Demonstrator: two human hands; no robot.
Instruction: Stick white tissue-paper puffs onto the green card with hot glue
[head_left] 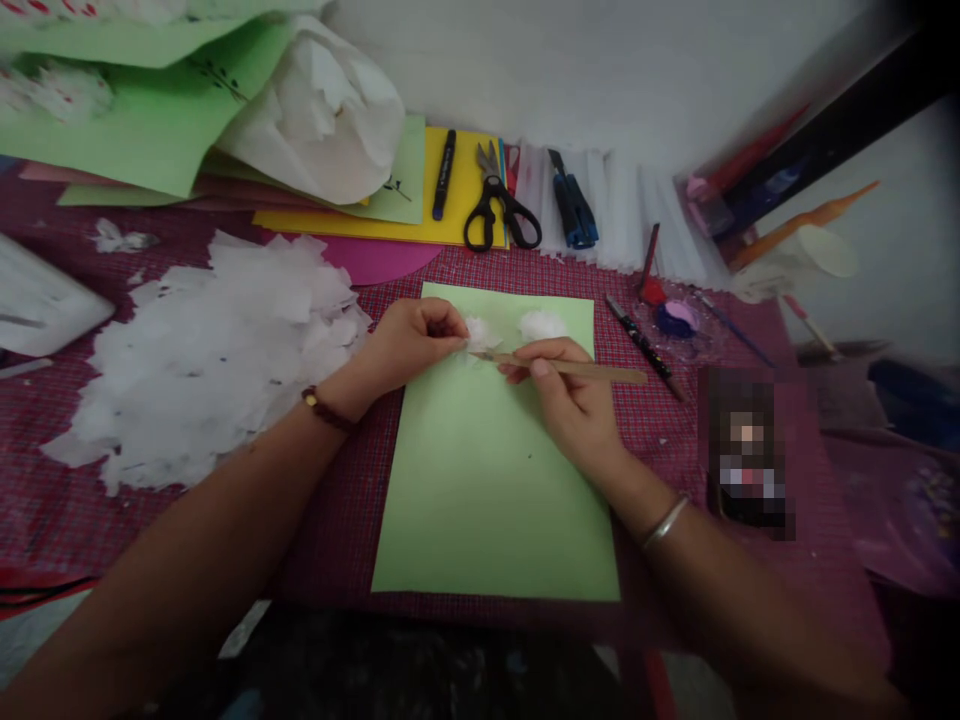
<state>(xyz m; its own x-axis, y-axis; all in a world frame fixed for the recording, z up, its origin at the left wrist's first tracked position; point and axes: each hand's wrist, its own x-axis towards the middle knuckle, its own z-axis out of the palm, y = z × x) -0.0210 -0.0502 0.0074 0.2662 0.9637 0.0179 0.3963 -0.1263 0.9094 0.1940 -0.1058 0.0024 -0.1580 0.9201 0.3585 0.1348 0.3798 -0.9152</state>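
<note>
A sheet of light green paper lies on the table in front of me. Two crumpled white paper tufts rest near its far edge, a left tuft and a right tuft. The fingers of my left hand pinch the edge of the left tuft. My right hand grips a flat wooden stick like a pen, its narrow tip touching or just beside that same tuft. Whether the tip presses on the paper is hard to see.
A heap of white tissue paper pieces lies at left. Scissors, a black marker and a blue cutter lie at the back. To the right are a pen, a paint palette and a pixelated object.
</note>
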